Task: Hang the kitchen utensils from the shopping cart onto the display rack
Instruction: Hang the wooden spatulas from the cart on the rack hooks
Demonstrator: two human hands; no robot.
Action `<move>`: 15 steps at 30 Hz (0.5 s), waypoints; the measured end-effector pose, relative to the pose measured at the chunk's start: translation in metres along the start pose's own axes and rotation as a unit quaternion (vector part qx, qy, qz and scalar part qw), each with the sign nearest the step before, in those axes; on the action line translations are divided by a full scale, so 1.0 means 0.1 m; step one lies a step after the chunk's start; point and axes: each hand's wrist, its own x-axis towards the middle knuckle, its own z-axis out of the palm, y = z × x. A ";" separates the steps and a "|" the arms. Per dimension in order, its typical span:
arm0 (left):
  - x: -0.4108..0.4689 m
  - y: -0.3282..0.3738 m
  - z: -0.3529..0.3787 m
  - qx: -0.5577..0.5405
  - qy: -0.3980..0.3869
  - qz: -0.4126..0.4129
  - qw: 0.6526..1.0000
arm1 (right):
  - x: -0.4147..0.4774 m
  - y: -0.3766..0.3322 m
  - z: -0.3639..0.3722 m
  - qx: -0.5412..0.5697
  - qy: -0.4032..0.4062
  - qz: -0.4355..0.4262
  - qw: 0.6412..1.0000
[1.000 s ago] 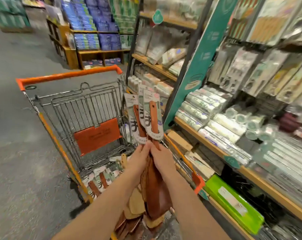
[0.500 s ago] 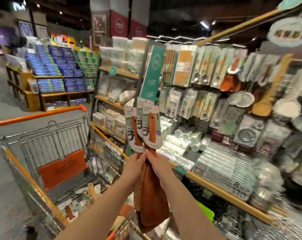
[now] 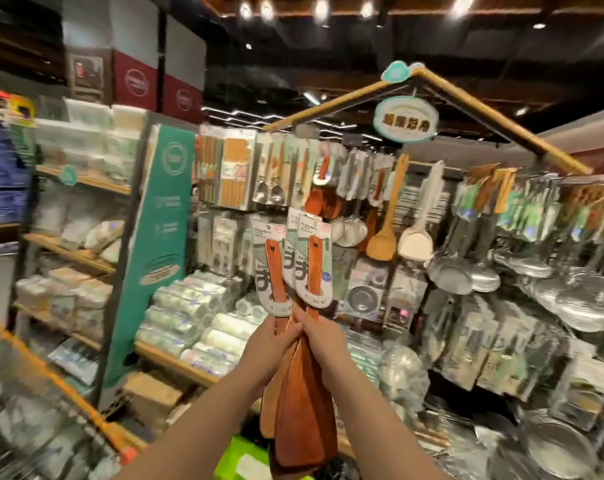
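Observation:
A bunch of brown wooden spatulas [image 3: 302, 407] with white and green card labels [image 3: 309, 268] stands upright in front of me, blades down. My left hand [image 3: 271, 349] and my right hand [image 3: 323, 341] both grip the handles just below the labels, side by side. The display rack [image 3: 414, 188] is straight ahead, hung with packaged utensils, ladles and wooden spoons on hooks. The label tops sit just below hanging red-brown utensils [image 3: 323, 199]. The orange-edged shopping cart [image 3: 68, 389] is at lower left, blurred.
Wooden shelves [image 3: 82, 261] with wrapped packs and rolls stand at left, behind a teal sign panel [image 3: 155, 237]. Metal strainers and bowls [image 3: 570, 299] hang and pile up at right. A bright green box [image 3: 241, 459] lies low under my arms.
The view has swung up and right, from the cart to the rack. Both hands have lifted the spatula bunch higher and closer to the hanging utensils, keeping the same grip.

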 end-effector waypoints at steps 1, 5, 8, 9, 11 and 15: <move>0.11 0.04 0.11 -0.004 -0.010 0.003 1.000 | 0.09 -0.03 -0.13 0.004 0.008 -0.005 1.000; 0.60 0.14 0.44 -0.006 -0.048 0.029 0.998 | 0.51 -0.15 -0.47 -0.018 0.055 -0.037 0.998; 1.00 0.20 0.63 0.003 -0.084 0.053 0.995 | 0.83 -0.22 -0.63 -0.024 0.097 -0.066 0.993; 1.13 0.22 0.68 -0.002 -0.097 0.063 0.993 | 0.93 -0.25 -0.67 -0.014 0.112 -0.069 0.991; 1.40 0.25 0.76 -0.016 -0.121 0.080 0.989 | 1.14 -0.32 -0.73 -0.002 0.143 -0.068 0.987; 1.88 0.34 0.84 0.000 -0.146 0.109 0.983 | 1.55 -0.46 -0.76 -0.021 0.175 -0.086 0.981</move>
